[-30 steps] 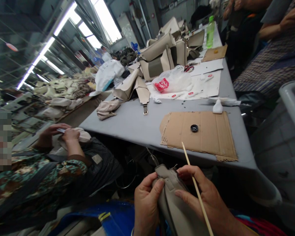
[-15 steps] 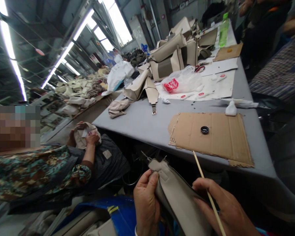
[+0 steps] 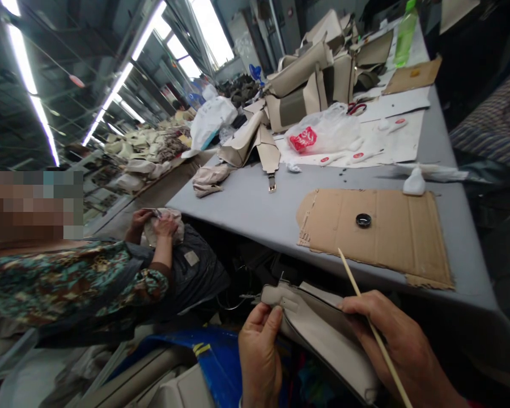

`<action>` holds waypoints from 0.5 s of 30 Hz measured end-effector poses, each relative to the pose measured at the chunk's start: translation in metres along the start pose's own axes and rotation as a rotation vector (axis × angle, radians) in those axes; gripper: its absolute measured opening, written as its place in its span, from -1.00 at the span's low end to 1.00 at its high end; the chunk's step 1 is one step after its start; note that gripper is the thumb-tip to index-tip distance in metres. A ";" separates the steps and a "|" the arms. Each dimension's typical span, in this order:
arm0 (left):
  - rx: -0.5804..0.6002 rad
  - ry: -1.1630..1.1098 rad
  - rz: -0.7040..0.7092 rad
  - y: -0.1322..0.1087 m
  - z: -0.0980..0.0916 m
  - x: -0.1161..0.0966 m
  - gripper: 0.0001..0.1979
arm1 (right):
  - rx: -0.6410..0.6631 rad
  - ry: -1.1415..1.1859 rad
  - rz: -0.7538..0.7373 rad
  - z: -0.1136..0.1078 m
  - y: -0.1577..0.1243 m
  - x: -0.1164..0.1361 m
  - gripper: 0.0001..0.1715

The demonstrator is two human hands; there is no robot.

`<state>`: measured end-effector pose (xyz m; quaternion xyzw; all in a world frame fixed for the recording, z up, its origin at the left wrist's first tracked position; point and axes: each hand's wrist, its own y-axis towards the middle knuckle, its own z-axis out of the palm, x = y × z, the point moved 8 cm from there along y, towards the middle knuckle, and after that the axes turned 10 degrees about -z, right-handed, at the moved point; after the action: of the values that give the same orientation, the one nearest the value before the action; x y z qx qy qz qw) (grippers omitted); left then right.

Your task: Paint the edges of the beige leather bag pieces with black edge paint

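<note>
A beige leather bag point(image 3: 323, 334) with dark edges is held low before me, tilted, in both hands. My left hand point(image 3: 261, 357) is closed, its thumb and fingers pinching the bag's left end beside a stitched tab. At the bag's upper right edge, my right hand point(image 3: 402, 340) is closed with the thumb and fingers on the leather. A thin wooden stick point(image 3: 349, 273) also lies in that hand, its tip pointing up toward the table. Beyond it, a small round black dish point(image 3: 363, 220) sits on a cardboard sheet point(image 3: 395, 243).
A white bottle point(image 3: 414, 182) stands at the cardboard's back edge on the grey table point(image 3: 246, 209). Farther back are a plastic bag point(image 3: 323, 133), stacked beige bags point(image 3: 297, 107) and a green bottle point(image 3: 406, 37). A co-worker point(image 3: 110, 277) sits at left, handling fabric. Below is a blue container point(image 3: 221, 362).
The bag has turned to show more of its upper opening, and my right hand has shifted slightly up and right with the stick. The co-worker's hands have moved on the fabric.
</note>
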<state>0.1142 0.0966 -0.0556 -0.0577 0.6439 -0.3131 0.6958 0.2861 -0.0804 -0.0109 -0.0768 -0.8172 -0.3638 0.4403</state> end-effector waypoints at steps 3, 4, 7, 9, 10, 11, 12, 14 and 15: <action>0.089 0.018 -0.042 -0.003 0.004 -0.001 -0.66 | 0.001 0.017 -0.017 0.000 -0.002 -0.001 -0.72; 0.110 0.025 -0.047 -0.003 0.005 -0.001 -0.65 | 0.007 0.021 -0.020 0.000 -0.003 -0.002 -0.72; 0.160 0.040 -0.049 -0.004 0.009 -0.002 -0.67 | 0.024 0.021 -0.026 0.001 -0.003 -0.005 -0.72; 0.184 0.048 -0.046 -0.004 0.010 -0.002 -0.69 | 0.024 0.006 -0.036 0.001 -0.003 -0.006 -0.74; 0.190 0.054 -0.042 -0.004 0.010 -0.001 -0.70 | 0.029 -0.003 -0.038 0.001 -0.004 -0.007 -0.74; 0.192 0.060 -0.034 -0.004 0.010 -0.001 -0.72 | 0.035 -0.011 -0.040 0.001 -0.006 -0.008 -0.74; 0.190 0.066 -0.023 -0.004 0.010 -0.001 -0.73 | 0.042 -0.019 -0.038 0.002 -0.008 -0.010 -0.73; 0.194 0.068 0.001 -0.005 0.010 -0.002 -0.74 | 0.061 -0.040 -0.030 0.004 -0.015 -0.018 -0.70; 0.203 0.061 0.011 -0.005 0.011 -0.002 -0.74 | 0.059 -0.058 -0.029 0.004 -0.018 -0.024 -0.68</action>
<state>0.1226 0.0902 -0.0492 0.0264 0.6302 -0.3744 0.6797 0.2893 -0.0859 -0.0404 -0.0625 -0.8411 -0.3437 0.4129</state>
